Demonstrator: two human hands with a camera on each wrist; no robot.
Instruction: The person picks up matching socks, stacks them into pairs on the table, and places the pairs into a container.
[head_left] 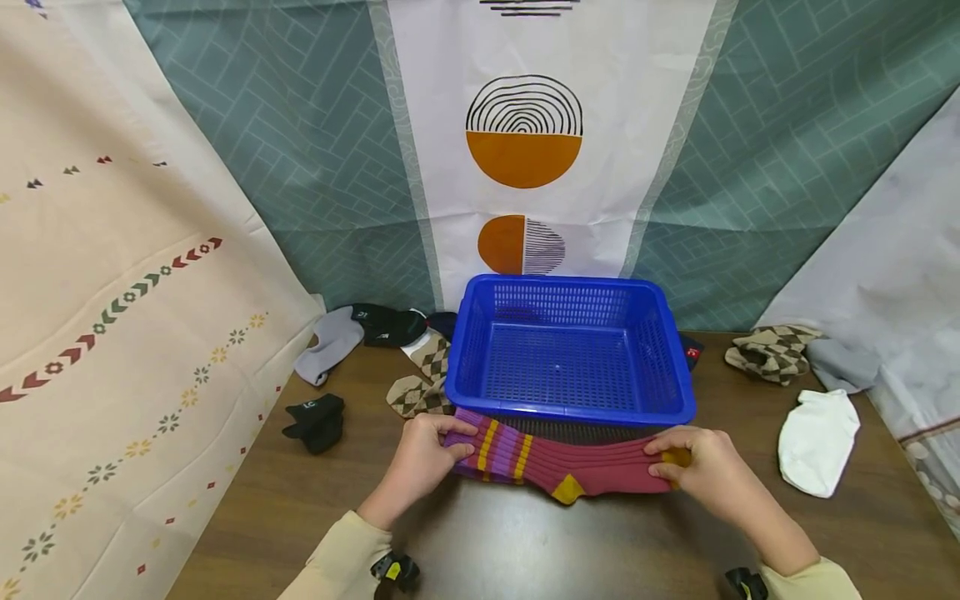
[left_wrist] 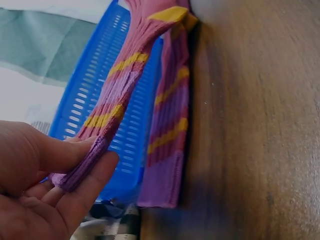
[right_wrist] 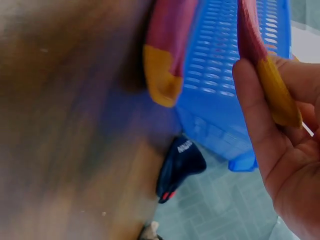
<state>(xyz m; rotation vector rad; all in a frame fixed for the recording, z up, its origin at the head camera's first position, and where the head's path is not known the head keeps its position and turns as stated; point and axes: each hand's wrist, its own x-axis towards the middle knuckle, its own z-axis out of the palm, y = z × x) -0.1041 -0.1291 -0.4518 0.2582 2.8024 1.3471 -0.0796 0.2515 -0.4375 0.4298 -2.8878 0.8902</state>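
Note:
A maroon sock (head_left: 600,467) with a yellow heel and purple-and-yellow stripes is stretched sideways in front of the blue basket. Its purple cuff is pinched between thumb and fingers of my left hand (head_left: 423,458). My right hand (head_left: 705,467) pinches the yellow toe (right_wrist: 277,95) at the other end. In the left wrist view, a matching sock (left_wrist: 167,135) lies on the table below the held one, beside the basket. From the head view the held sock hides most of this second sock.
The blue plastic basket (head_left: 570,412) stands against the fabric backdrop (head_left: 360,167). To its left lie a black sock (head_left: 318,422), a grey sock (head_left: 330,342) and a checked sock (head_left: 412,396). At right are a white sock (head_left: 817,442), another checked sock (head_left: 772,352) and a grey one (head_left: 843,364).

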